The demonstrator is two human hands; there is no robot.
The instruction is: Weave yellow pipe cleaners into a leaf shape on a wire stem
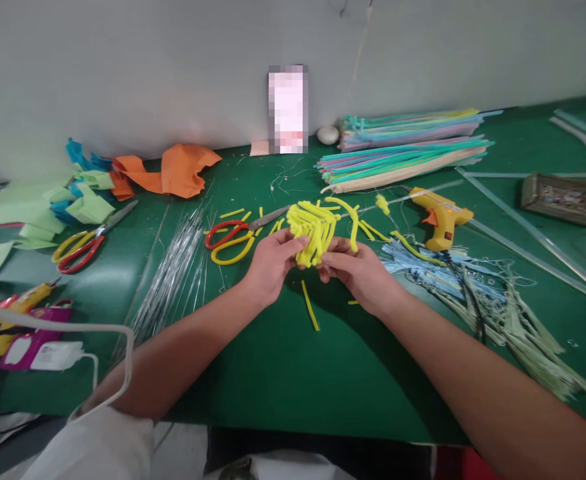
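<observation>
While both hands, left (271,263) and right (357,270), clasp the yellow pipe-cleaner bundle (313,230) just right of the scissors (233,239) on the tabletop (273,373), their fingertips hide its lower ends.

The left hand (271,263) and right hand (357,270) are covering the lower ends of the bundle of yellow pipe cleaners (313,230), so the grip itself is staying hidden. A card (288,109) against the wall is showing only as blurred blocks. The tabletop (283,373) is running off both side edges
</observation>
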